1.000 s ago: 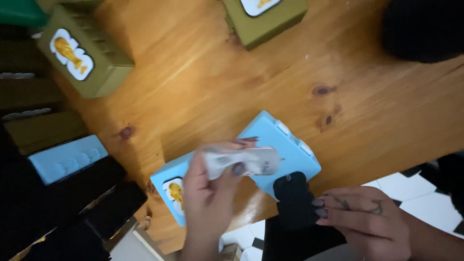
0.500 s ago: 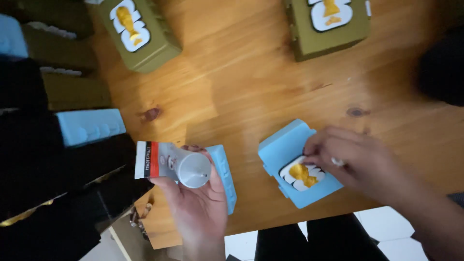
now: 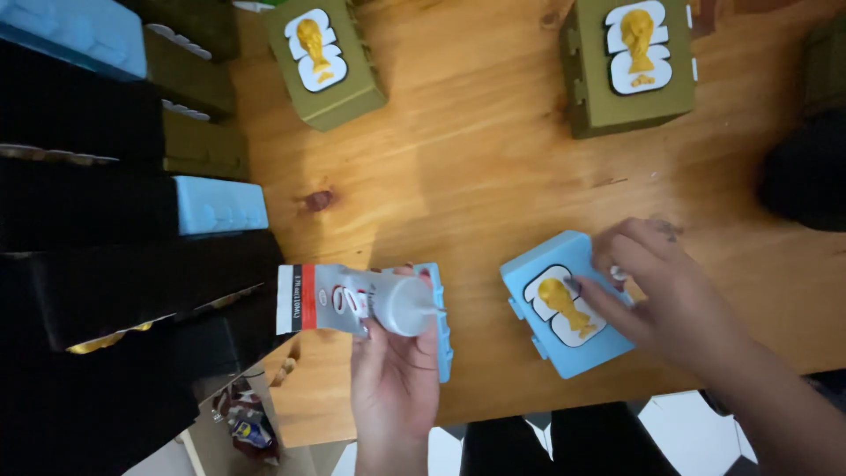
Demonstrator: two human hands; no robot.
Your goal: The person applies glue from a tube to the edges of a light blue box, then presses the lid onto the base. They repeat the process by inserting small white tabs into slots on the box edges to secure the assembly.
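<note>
Around glue tube, left hand closed.

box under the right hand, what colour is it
Light blue box, with a gold trophy emblem; head view.

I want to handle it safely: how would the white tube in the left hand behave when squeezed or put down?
The tube looks soft with a flat crimped end, so it would probably dent under the left hand. On the wooden table it likely lies flat rather than rolling far.
</note>
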